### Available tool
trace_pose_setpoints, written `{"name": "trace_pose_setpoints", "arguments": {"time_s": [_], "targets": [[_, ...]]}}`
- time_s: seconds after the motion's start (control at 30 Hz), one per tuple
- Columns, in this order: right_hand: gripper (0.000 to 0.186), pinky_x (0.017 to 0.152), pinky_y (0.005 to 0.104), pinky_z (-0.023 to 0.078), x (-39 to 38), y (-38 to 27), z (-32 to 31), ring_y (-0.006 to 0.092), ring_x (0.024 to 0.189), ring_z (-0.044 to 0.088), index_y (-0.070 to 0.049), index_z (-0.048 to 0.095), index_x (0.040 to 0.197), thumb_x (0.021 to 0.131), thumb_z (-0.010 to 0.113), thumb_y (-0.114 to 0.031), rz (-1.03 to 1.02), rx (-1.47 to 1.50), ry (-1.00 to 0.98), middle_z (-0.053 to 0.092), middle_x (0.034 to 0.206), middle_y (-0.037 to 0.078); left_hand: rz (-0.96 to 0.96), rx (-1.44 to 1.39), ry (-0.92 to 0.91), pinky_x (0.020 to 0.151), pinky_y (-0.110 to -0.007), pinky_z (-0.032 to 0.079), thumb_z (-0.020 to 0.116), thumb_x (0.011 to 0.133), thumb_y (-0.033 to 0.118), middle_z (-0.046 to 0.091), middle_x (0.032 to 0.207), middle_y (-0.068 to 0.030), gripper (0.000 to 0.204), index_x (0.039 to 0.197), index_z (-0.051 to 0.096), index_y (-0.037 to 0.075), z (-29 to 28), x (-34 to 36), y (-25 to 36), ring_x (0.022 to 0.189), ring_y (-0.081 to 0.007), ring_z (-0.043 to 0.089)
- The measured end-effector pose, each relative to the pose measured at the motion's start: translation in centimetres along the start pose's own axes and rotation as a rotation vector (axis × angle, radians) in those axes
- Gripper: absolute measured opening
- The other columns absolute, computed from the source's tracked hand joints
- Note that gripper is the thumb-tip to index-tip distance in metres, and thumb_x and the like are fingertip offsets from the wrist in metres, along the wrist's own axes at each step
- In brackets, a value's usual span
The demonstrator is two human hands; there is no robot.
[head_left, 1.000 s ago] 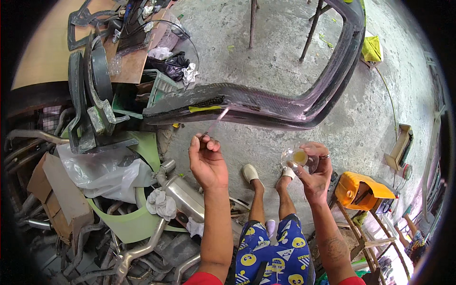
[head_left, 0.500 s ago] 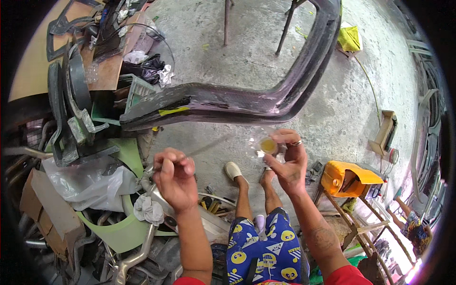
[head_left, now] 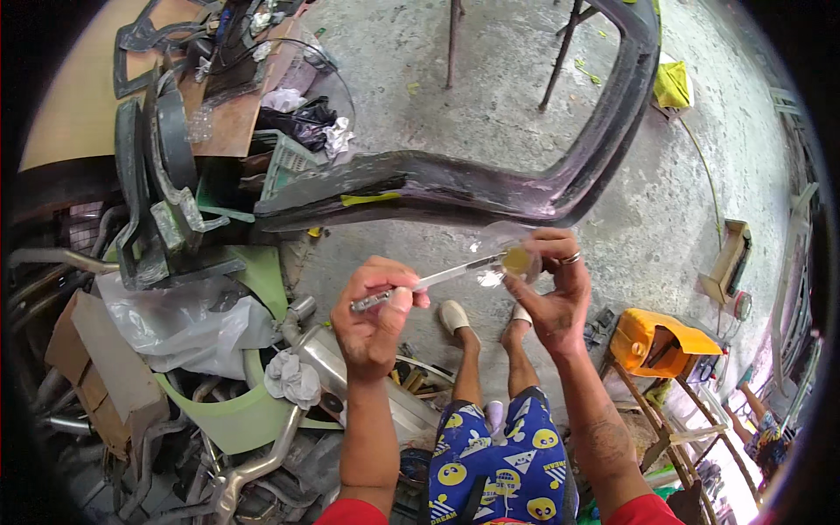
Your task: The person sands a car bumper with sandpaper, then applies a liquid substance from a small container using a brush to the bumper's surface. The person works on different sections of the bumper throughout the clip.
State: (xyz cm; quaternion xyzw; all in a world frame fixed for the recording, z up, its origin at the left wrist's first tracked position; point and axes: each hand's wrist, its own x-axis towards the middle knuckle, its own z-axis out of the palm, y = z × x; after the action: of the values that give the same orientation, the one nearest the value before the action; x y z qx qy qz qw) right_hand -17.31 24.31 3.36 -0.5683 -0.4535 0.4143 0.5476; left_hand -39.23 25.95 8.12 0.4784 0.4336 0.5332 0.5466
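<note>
"What's the floor like around you?"

"Rough grey concrete, blotched with stains. My pale slip-on shoes are planted on it, and farther out stand dark metal legs, with green leaf scraps scattered nearby."

"And to your right?"

"A yellow-covered box sits on the concrete, a thin cord trailing from near it toward an open wooden box. Closer to me, a wooden stand carries a cut-open orange jerrycan."

"The table?"

"Off to my upper left. Its tan tabletop bears a dark frame-shaped part and a brown board."
</note>
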Motion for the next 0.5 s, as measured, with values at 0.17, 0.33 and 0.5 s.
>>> {"name": "trace_pose_setpoints", "arguments": {"time_s": [0.17,0.33,0.5], "targets": [[0.038,0.073,0.0236,0.049,1.3,-1.2,1.2,0.0082,0.085,0.057,-0.007,0.064,0.106,0.075,0.085,0.002,0.035,0.077,-0.005,0.062,0.113,0.004,-0.024,-0.201,0.237,0.072,-0.032,0.050,0.062,0.095,0.010,0.059,0.099,-0.0123,0.016,0.106,0.060,-0.001,-2.1,0.2,-1.1,0.081,-0.0185,0.058],[0.041,0.086,0.0270,0.050,1.3,-1.1,1.8,0.0128,0.099,0.060,-0.006,0.062,0.110,0.076,0.082,0.003,0.071,0.161,0.065,0.060,0.118,0.005,-0.009,-0.296,0.354,0.072,-0.032,0.049,0.058,0.099,0.011,0.061,0.099,-0.0100,0.014,0.107,0.060,0.000,-3.4,1.1,-1.3,0.079,-0.0173,0.058],[0.042,0.096,0.0308,0.048,0.1,-0.6,1.4,0.0160,0.111,0.059,-0.005,0.061,0.111,0.075,0.081,0.005,0.118,0.276,0.106,0.060,0.120,0.007,0.007,-0.151,0.407,0.071,-0.031,0.048,0.058,0.100,0.013,0.065,0.093,-0.0101,0.016,0.108,0.062,0.000,-3.4,2.4,-1.4,0.075,-0.0168,0.058]]}}
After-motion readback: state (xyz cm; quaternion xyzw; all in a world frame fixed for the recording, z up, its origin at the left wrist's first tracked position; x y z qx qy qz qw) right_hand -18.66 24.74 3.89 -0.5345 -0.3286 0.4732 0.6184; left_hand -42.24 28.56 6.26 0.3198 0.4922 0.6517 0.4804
